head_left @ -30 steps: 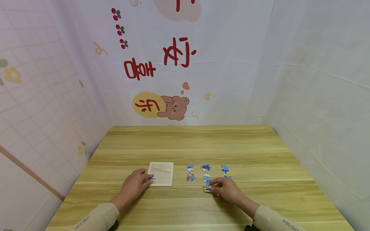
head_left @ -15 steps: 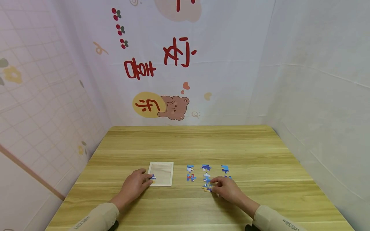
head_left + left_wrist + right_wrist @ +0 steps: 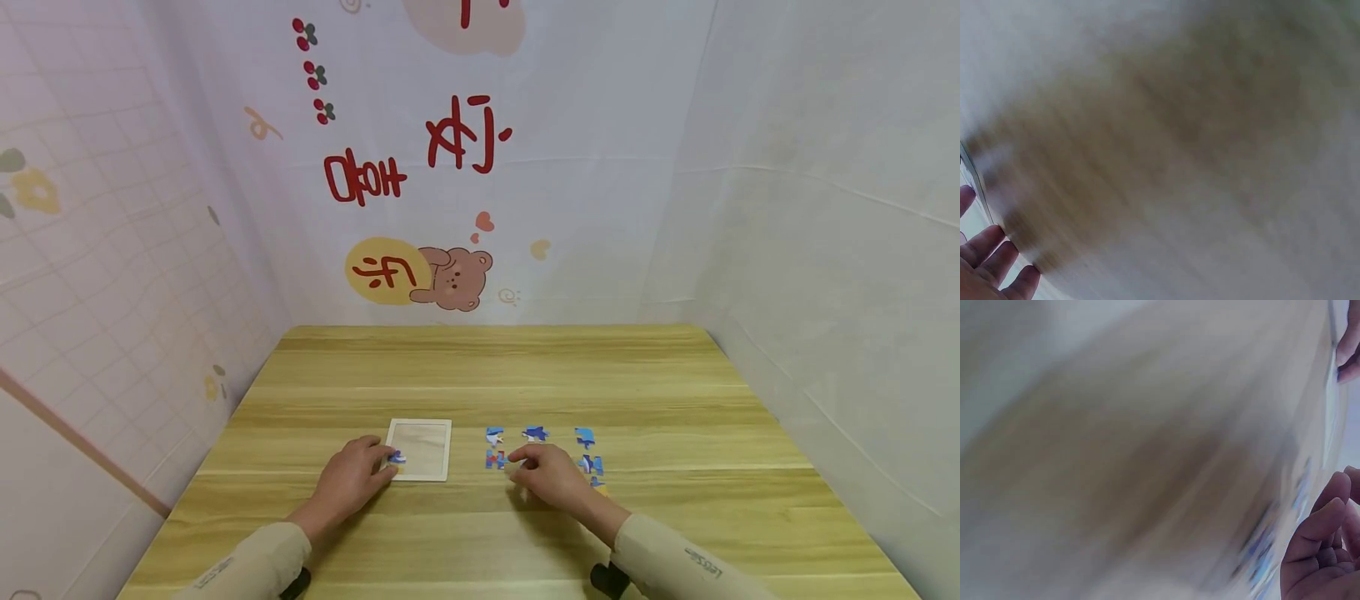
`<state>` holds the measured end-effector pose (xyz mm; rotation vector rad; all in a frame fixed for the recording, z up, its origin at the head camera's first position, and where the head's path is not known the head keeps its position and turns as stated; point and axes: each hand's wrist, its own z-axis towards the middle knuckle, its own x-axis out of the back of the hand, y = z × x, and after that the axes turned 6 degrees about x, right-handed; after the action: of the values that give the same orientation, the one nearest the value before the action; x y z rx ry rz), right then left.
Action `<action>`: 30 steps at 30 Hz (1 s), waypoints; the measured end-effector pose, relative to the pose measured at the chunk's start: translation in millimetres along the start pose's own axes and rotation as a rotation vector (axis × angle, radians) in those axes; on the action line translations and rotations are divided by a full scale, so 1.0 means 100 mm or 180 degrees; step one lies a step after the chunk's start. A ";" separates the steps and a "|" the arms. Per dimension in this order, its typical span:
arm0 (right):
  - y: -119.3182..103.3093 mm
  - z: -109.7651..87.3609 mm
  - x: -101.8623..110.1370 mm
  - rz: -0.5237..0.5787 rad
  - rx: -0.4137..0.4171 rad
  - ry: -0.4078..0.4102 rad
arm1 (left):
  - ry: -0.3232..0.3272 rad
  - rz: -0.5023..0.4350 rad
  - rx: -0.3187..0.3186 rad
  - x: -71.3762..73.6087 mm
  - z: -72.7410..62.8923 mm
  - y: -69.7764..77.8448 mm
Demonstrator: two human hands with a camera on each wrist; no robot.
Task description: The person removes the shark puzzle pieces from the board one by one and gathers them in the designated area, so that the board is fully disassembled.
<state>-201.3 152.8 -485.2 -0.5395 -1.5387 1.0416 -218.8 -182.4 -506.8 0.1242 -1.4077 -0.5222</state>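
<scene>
A white square puzzle frame (image 3: 448, 454) lies on the table, with a small blue, white and yellow puzzle piece (image 3: 397, 457) in its lower left corner. My left hand (image 3: 352, 473) rests on the frame's left edge; the thumb and index fingertips touch it by that piece. My right hand (image 3: 553, 477) is above the table right of the frame, thumb and index finger pinching a puzzle piece that the hand mostly hides. Around it lie loose pieces: a red and blue piece (image 3: 494, 460), a dark blue piece (image 3: 535, 433), and a blue and white piece (image 3: 592, 466).
More pieces lie at the back: a blue one (image 3: 585, 436) on the right and a blue and white one (image 3: 494, 436) on the left. A yellow and blue piece (image 3: 598, 485) shows beside my right wrist. The wood-grain table (image 3: 480, 375) meets a patterned cloth wall behind.
My right hand has moved left from the lower loose pieces toward the frame, uncovering pieces on the right. My left hand stays at the frame's edge. The head view has shifted slightly.
</scene>
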 end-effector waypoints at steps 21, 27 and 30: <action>-0.53 0.70 -0.90 0.0482 -0.0073 -0.0145 | -0.0408 -0.0169 0.0068 0.11 0.02 -0.16; -0.58 0.81 -1.08 0.0558 -0.0140 -0.0177 | -0.0415 -0.0139 -0.0021 0.10 0.01 -0.18; -0.59 0.84 -1.14 0.0555 -0.0200 -0.0174 | -0.0406 -0.0146 -0.0026 0.10 0.01 -0.18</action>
<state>-240.3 4.0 -493.9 -0.7041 -1.5983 1.1514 -223.8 -201.9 -504.9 0.1185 -1.5298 -0.5819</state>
